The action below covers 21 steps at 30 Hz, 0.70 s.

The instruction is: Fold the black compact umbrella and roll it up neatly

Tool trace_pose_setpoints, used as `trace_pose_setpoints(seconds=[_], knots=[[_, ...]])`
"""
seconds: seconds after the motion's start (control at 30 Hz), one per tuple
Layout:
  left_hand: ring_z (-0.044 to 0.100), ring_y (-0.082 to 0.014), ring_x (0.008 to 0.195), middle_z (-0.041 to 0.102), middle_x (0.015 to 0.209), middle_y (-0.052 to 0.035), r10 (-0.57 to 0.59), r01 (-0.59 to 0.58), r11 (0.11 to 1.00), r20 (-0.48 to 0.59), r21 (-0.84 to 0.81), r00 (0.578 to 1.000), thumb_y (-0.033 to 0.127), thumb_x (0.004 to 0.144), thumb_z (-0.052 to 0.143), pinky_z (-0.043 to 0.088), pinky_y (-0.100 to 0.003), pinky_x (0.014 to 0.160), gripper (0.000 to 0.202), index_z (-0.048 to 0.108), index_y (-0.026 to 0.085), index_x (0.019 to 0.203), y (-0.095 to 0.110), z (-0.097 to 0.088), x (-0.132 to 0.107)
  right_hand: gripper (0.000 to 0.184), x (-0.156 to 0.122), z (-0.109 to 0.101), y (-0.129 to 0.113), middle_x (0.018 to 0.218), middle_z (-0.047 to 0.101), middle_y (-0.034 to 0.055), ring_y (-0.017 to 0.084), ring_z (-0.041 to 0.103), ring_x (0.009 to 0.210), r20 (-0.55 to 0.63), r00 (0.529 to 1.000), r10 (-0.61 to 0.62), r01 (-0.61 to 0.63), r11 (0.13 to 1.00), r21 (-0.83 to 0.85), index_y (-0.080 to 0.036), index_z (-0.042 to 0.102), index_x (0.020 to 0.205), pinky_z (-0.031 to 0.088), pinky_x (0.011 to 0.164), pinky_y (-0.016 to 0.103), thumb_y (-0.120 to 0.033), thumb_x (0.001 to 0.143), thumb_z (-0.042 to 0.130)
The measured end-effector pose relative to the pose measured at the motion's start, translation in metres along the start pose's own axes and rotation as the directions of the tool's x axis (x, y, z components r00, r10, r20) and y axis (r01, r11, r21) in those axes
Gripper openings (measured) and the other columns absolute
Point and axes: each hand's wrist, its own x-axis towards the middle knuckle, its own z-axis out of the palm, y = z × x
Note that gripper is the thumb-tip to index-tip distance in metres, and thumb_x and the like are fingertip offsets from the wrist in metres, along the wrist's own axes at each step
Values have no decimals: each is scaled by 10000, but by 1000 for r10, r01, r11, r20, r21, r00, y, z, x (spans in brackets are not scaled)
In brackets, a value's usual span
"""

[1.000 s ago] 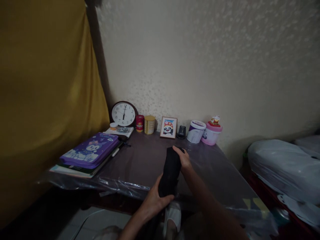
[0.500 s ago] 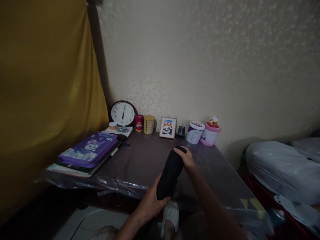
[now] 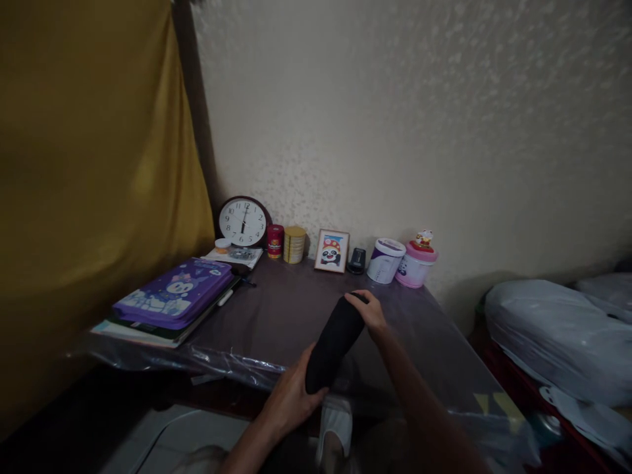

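I hold a long black rolled object [image 3: 332,343] between both hands, over the near edge of a dark table [image 3: 276,309] covered in clear plastic. My left hand [image 3: 291,398] grips its near end, fingers wrapped round it. At the far end my right hand [image 3: 369,313] closes over the tip. The black object slants from lower left to upper right.
Along the wall stand a round clock [image 3: 243,222], a red tin [image 3: 275,241], a gold tin [image 3: 295,244], a panda picture frame [image 3: 332,251], a white tub [image 3: 386,260] and a pink jar [image 3: 415,263]. A purple case [image 3: 172,293] lies on books at left. Yellow curtain [image 3: 89,164] at left, plastic-wrapped bundles [image 3: 557,336] at right.
The black object has tilted further, its near end swinging left and down with my left hand. My right hand has shifted slightly right at the far end.
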Motion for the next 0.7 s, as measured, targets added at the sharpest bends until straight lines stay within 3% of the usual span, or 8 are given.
trace_pose_setpoints(seconds=[0.1, 0.2, 0.3, 0.43, 0.53, 0.7], knots=[[611, -181, 771, 609, 1011, -68, -141, 144, 983, 31, -115, 989, 261, 661, 650, 481, -305, 708, 698, 341, 244, 1286, 6, -4, 0, 418, 4, -3, -2, 766, 670, 27, 192, 602, 744, 102, 992, 73, -97, 961, 258, -182, 629, 793, 449, 675, 287, -559, 616, 600], [477, -80, 388, 583, 670, 27, -311, 365, 869, 205, -333, 928, 375, 704, 612, 411, -201, 386, 738, 227, 252, 1321, 12, -8, 0, 496, 6, -10, -2, 879, 673, 59, 198, 622, 798, 222, 967, 126, -209, 888, 410, -198, 620, 848, 471, 687, 303, -640, 684, 464], [415, -65, 333, 496, 508, 84, -322, 426, 753, 284, -502, 903, 415, 701, 610, 356, -159, 326, 721, 244, 224, 1292, 14, -8, -1, 512, 2, -11, -1, 913, 673, 68, 203, 625, 841, 331, 934, 135, -275, 864, 423, -208, 618, 902, 481, 694, 325, -643, 716, 423], [389, -38, 299, 527, 557, 72, -343, 458, 647, 303, -610, 889, 443, 690, 608, 313, -142, 291, 546, 397, 198, 1130, 12, -5, -2, 502, -7, 3, -2, 907, 680, 77, 224, 620, 884, 401, 914, 62, -259, 851, 458, -190, 614, 979, 485, 722, 362, -596, 727, 461], [393, -35, 293, 547, 574, 69, -333, 451, 655, 304, -606, 892, 440, 689, 613, 317, -142, 292, 546, 401, 204, 1132, 11, -6, -1, 435, -12, 11, -7, 874, 686, 76, 233, 625, 874, 356, 933, 50, -220, 863, 456, -181, 621, 945, 488, 736, 363, -531, 698, 549], [435, -58, 329, 521, 516, 82, -336, 426, 758, 263, -494, 904, 434, 671, 644, 365, -150, 322, 782, 238, 238, 1309, 13, -7, 0, 453, -14, 9, -8, 909, 671, 38, 222, 627, 851, 310, 950, 23, -165, 882, 442, -219, 563, 1008, 495, 728, 352, -397, 609, 682]])
